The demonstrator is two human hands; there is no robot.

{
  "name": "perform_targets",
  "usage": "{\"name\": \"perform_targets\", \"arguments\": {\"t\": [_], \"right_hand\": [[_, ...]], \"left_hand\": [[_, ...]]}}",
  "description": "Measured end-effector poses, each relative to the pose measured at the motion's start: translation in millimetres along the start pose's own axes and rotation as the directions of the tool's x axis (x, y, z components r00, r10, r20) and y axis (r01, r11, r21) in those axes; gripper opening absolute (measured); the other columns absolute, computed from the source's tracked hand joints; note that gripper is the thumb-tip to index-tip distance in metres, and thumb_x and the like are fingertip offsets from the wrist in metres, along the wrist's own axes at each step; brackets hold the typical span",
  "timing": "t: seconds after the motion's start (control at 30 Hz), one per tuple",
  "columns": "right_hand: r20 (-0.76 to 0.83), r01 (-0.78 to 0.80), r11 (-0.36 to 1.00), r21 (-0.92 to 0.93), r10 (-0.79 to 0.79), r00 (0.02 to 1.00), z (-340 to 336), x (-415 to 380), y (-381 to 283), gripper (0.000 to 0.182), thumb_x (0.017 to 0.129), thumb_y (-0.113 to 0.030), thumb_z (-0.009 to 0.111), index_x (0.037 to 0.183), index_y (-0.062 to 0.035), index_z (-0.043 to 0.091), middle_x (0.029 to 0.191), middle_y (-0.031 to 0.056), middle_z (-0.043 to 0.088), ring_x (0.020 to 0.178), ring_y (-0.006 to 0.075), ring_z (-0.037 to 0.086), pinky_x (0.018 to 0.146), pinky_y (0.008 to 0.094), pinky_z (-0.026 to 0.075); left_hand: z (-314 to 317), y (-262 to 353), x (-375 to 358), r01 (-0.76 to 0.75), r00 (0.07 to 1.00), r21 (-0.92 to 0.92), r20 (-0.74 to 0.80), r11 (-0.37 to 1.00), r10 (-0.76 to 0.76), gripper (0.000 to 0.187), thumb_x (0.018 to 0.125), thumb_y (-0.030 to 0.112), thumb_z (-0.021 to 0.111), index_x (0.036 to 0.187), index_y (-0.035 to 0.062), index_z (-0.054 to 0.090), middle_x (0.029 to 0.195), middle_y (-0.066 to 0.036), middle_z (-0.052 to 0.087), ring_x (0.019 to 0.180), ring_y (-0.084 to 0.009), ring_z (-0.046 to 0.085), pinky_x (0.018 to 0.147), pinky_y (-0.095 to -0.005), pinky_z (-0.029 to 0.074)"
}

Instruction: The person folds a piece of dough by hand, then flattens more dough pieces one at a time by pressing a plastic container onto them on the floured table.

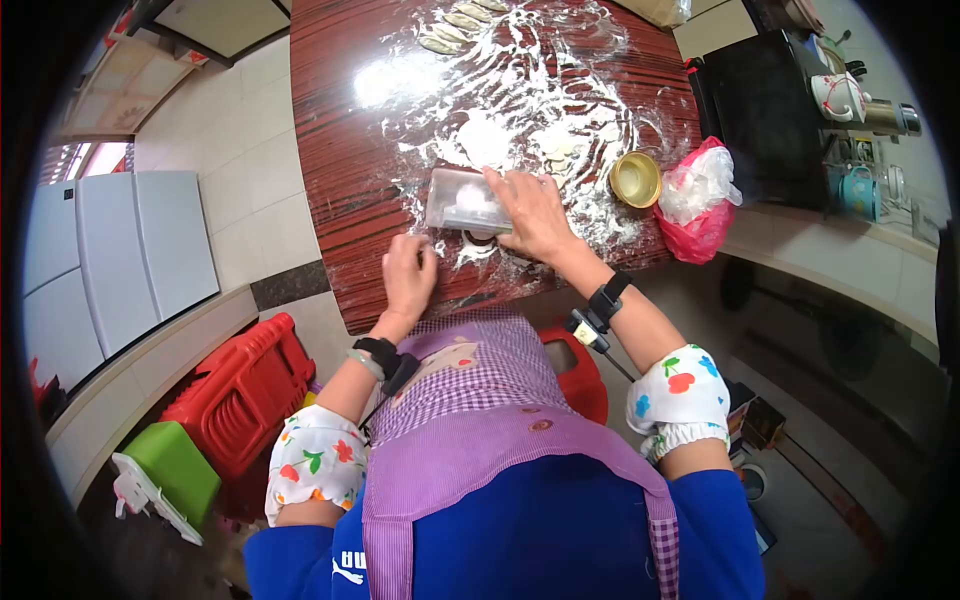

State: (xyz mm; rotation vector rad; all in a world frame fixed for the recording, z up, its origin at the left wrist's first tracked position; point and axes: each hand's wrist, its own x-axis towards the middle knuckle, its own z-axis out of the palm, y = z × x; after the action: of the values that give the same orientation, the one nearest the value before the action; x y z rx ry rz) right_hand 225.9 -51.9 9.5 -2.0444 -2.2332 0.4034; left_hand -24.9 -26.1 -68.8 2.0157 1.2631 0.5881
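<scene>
A clear plastic container (pixel 458 200) with white powder in it lies near the front of the dark red wooden table (pixel 345 190). My right hand (pixel 535 215) is wrapped round its right end. Just left of and below the container, my left hand (pixel 408 272) rests at the table with its fingers curled; whether anything is in them is hidden. Part of a small dark round thing (pixel 480 238) shows under the container's near edge. White flour (pixel 530 90) is smeared over the tabletop. At the far side sit several pale, folded dough pieces (pixel 445 38).
A gold-coloured bowl (pixel 635 180) stands to the right, beside a red and white plastic bag (pixel 698 200). Another bag (pixel 660 8) lies at the far edge. Red stools (pixel 245 385) and a green stool (pixel 172 470) stand at the lower left.
</scene>
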Motion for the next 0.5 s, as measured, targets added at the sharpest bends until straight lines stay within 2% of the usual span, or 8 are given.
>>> {"name": "perform_targets", "arguments": {"t": [0.1,0.17,0.2,0.23,0.3,0.33,0.47,0.5], "right_hand": [[0.079,-0.142,0.972,0.189,0.129,0.988,-4,2,8,0.101,0.062,-0.034,0.081,0.147,-0.0067,0.034,0.118,0.017,0.055,0.109,0.0318,0.056,0.099,0.0456,0.039],[-0.101,-0.293,0.877,0.38,0.354,0.93,-7,-5,19,0.105,0.057,-0.033,0.084,0.145,-0.0066,0.035,0.112,0.0183,0.056,0.105,0.032,0.057,0.094,0.0458,0.041],[-0.096,-0.354,0.838,0.416,0.428,0.899,-8,-8,26,0.105,0.058,-0.035,0.084,0.144,-0.0014,0.035,0.122,0.022,0.056,0.113,0.0336,0.057,0.097,0.0436,0.045],[-0.096,-0.355,0.839,0.413,0.428,0.899,-9,-14,32,0.105,0.058,-0.035,0.084,0.144,-0.0014,0.035,0.122,0.022,0.056,0.113,0.0336,0.057,0.097,0.0436,0.045],[0.002,-0.385,0.594,0.706,0.542,0.84,-5,-28,42,0.105,0.061,-0.034,0.086,0.143,0.0039,0.033,0.13,0.024,0.053,0.118,0.0315,0.056,0.102,0.0391,0.045],[0.008,-0.364,0.537,0.761,0.553,0.833,-4,-34,43,0.1,0.066,-0.026,0.088,0.143,0.0029,0.032,0.128,0.0181,0.056,0.118,0.025,0.056,0.103,0.0355,0.043],[0.014,-0.309,0.445,0.84,0.553,0.833,11,-53,46,0.097,0.067,-0.022,0.087,0.143,0.0026,0.032,0.127,0.0162,0.057,0.117,0.0238,0.057,0.103,0.036,0.043],[0.048,-0.316,0.386,0.867,0.566,0.823,19,-57,49,0.101,0.066,-0.024,0.088,0.144,0.0046,0.03,0.129,0.0187,0.055,0.119,0.025,0.056,0.103,0.0367,0.043]], "left_hand": [[22,33,16,-0.084,0.996,0.018,-0.009,0.996,0.085,0.028,0.078,0.013,0.072,0.102,0.0069,0.06,0.099,-0.012,0.058,0.098,-0.032,0.056,0.082,-0.0433,0.042],[35,46,29,-0.009,1.0,0.068,0.014,0.998,0.008,0.032,0.075,0.015,0.076,0.1,0.0068,0.059,0.1,-0.012,0.056,0.1,-0.0316,0.054,0.083,-0.0431,0.041],[40,48,34,0.022,0.999,0.046,0.035,0.999,-0.024,0.029,0.074,0.016,0.077,0.095,0.0079,0.059,0.099,-0.011,0.056,0.099,-0.0312,0.053,0.084,-0.0438,0.04],[44,51,36,0.023,0.999,0.043,0.035,0.999,-0.025,0.029,0.074,0.016,0.077,0.095,0.0079,0.059,0.099,-0.011,0.056,0.099,-0.0312,0.053,0.084,-0.0438,0.04],[50,55,37,-0.003,0.998,0.103,0.064,0.995,-0.004,0.026,0.074,0.014,0.077,0.091,0.0088,0.058,0.098,-0.01,0.056,0.098,-0.031,0.053,0.082,-0.044,0.04],[52,56,36,0.005,0.997,0.088,0.071,0.996,-0.011,0.024,0.074,0.014,0.076,0.09,0.0094,0.059,0.098,-0.01,0.056,0.099,-0.031,0.052,0.082,-0.0443,0.039],[57,55,33,0.016,0.998,0.086,0.056,0.996,-0.021,0.025,0.074,0.015,0.077,0.09,0.0092,0.059,0.094,-0.009,0.058,0.096,-0.0301,0.054,0.081,-0.0432,0.04],[56,52,34,0.082,0.989,0.005,0.12,0.997,-0.082,0.023,0.075,0.014,0.076,0.091,0.009,0.059,0.091,-0.009,0.059,0.094,-0.0297,0.054,0.08,-0.0425,0.04]]}}
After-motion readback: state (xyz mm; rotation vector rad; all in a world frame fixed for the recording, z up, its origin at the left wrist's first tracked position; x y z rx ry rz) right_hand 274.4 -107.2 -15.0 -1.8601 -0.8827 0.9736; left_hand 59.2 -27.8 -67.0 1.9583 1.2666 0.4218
